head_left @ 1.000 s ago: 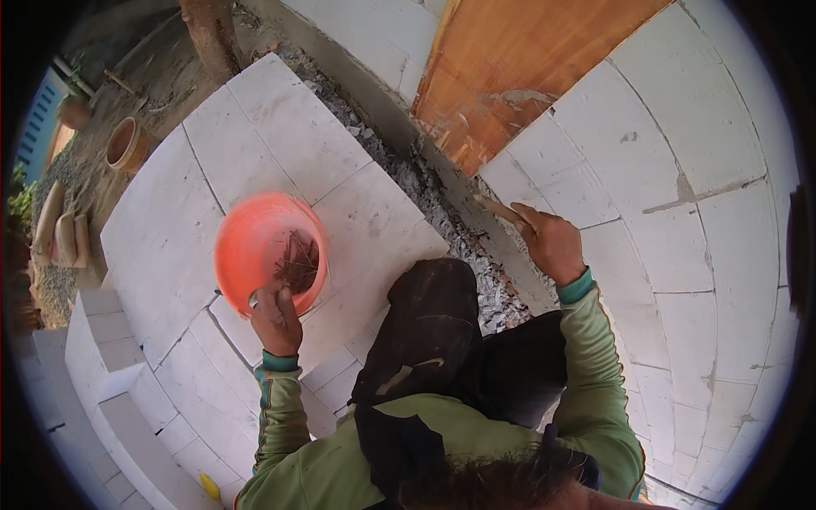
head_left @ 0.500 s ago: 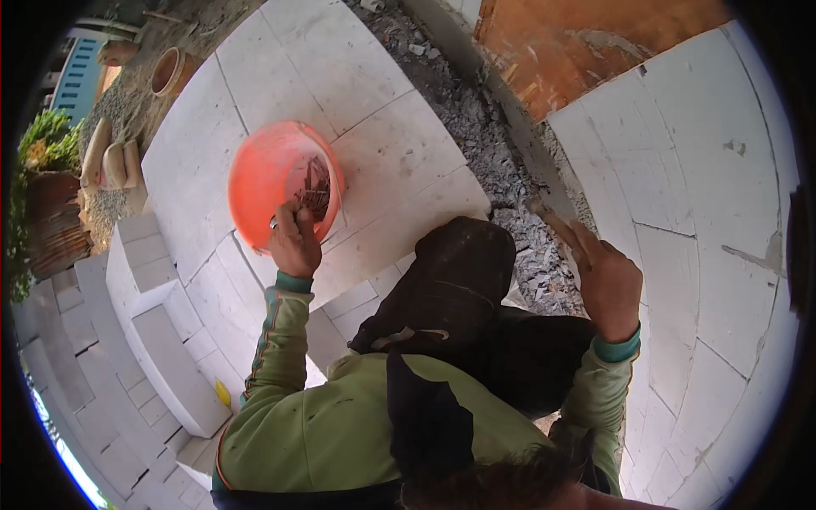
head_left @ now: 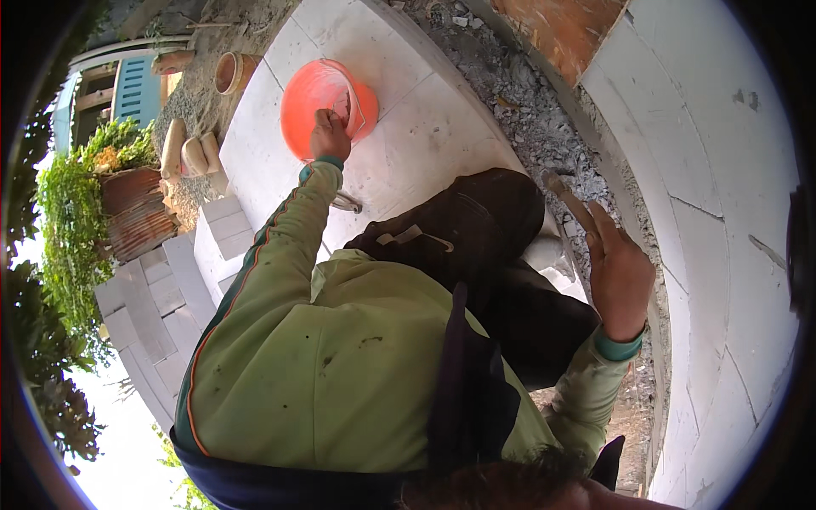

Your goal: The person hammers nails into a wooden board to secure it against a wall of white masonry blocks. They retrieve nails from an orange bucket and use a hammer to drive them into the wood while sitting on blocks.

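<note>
An orange-red bucket (head_left: pixel 299 106) with a thin wire handle stands on pale blocks at the upper left. My left hand (head_left: pixel 330 136) reaches over its near rim, fingers curled inside. What those fingers pinch, and most of the bucket's contents, is hidden behind the hand. On the right, my right hand (head_left: pixel 620 276) is closed around a narrow brown stick-like tool (head_left: pixel 557 185) that points up and left over the rubble; its kind is unclear. A curved grey metal piece (head_left: pixel 347 202) lies on the blocks beside my left sleeve.
Grey rubble (head_left: pixel 518 110) fills a gap between the block surface (head_left: pixel 433 127) and a pale block wall (head_left: pixel 705 170) on the right. My dark-trousered knee (head_left: pixel 476 212) lies between my arms. Stacked blocks (head_left: pixel 153 306), filled sacks (head_left: pixel 194 156) and a pot (head_left: pixel 234 73) are at the left.
The view has shifted, so the bucket sits higher and further right. My left hand has reached deeper over the bucket, covering the brown, nail-like pieces seen before. My right hand keeps its tool.
</note>
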### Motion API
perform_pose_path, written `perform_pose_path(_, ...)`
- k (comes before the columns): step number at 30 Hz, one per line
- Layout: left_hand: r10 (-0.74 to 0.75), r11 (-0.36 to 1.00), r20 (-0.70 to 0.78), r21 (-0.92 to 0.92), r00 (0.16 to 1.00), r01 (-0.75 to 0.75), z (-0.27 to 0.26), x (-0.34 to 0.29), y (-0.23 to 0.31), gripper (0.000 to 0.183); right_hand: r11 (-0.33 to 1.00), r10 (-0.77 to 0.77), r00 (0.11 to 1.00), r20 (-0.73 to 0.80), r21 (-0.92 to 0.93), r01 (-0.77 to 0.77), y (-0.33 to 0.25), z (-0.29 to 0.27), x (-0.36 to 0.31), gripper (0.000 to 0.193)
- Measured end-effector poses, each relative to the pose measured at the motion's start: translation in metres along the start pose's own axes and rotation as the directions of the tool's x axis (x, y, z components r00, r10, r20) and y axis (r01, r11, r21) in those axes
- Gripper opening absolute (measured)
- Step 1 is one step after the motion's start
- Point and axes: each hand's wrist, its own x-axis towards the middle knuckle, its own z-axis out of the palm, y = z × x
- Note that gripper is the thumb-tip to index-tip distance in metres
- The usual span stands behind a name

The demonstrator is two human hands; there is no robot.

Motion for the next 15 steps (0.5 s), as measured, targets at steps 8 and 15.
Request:
perform_pose_path(8, 0.034, 0.996, 0.075, 0.085, 0.997, -0.04, 0.001, -0.001, 0.007, 0.021, 0.969, 0.246, 0.966, -0.075, 0.017, -0.245, -0.021, -0.025, 0.002, 0.038)
perform_pose_path(15, 0.025, 0.999, 0.121, -0.033, 0.992, -0.021, -0.026, -0.002, 0.013, 0.019, 0.975, 0.216, 0.969, -0.122, -0.032, -0.221, -0.035, 0.001, 0.013, 0.033)
